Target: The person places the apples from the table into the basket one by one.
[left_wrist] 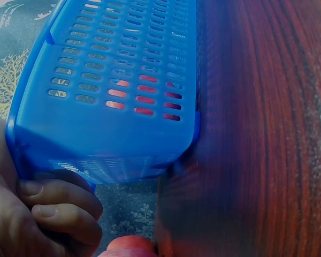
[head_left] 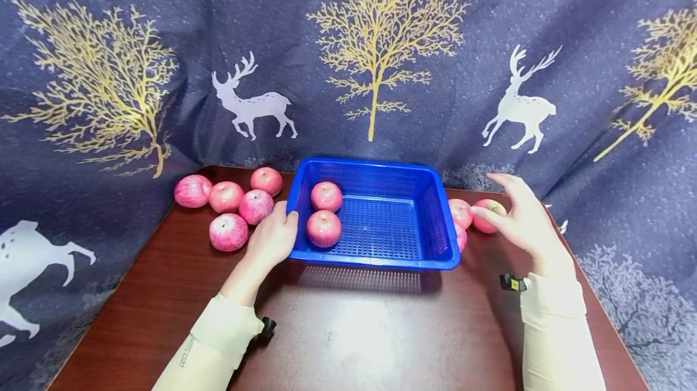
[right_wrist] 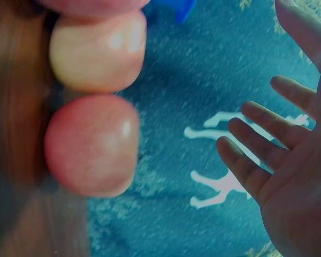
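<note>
The bare left hand (head_left: 274,235) grips the blue rectangular plastic basket (head_left: 376,261) by its left rim, probably to steady it; two round red apples (head_left: 324,229) sit inside; the bare right hand (head_left: 525,218), empty, fingers spread, hangs near round pinkish apples (right_wrist: 93,145) outside.

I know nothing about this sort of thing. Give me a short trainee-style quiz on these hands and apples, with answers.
1. How many apples sit inside the blue basket?
2. True or false: the right hand is gripping an apple.
3. What does the left hand hold? (a) an apple (b) the basket (c) nothing

Key: 1. Two. 2. False; its fingers are spread and hold nothing. 3. b.
</note>
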Tool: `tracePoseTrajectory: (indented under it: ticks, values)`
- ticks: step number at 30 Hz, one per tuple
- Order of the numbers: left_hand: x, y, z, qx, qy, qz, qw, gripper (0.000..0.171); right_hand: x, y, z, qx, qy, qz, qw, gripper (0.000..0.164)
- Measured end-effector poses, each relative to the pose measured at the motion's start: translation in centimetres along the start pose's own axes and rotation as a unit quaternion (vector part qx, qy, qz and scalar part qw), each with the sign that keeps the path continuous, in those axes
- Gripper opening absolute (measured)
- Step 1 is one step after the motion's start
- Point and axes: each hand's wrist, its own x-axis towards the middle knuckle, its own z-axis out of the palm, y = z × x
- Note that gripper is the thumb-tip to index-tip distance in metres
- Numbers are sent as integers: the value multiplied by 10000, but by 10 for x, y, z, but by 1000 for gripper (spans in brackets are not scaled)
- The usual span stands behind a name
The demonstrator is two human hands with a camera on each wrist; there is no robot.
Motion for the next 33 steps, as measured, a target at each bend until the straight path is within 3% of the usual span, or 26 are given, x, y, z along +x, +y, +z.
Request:
tracePoseTrajectory:
  ticks: [13,22,33]
  values:
    - [0,-1,-1,-12,-9,-45,10000,49,-9,31,8,-278,-354,411,9981,72]
    - [1,0,-2,42,-5,-7,10000,49,-20,49,15,-221,-559,845,9946,78]
    - [1,0,-1,19,-14,-62,10000,48,-25,67,31,-223,-616,824,9944,84]
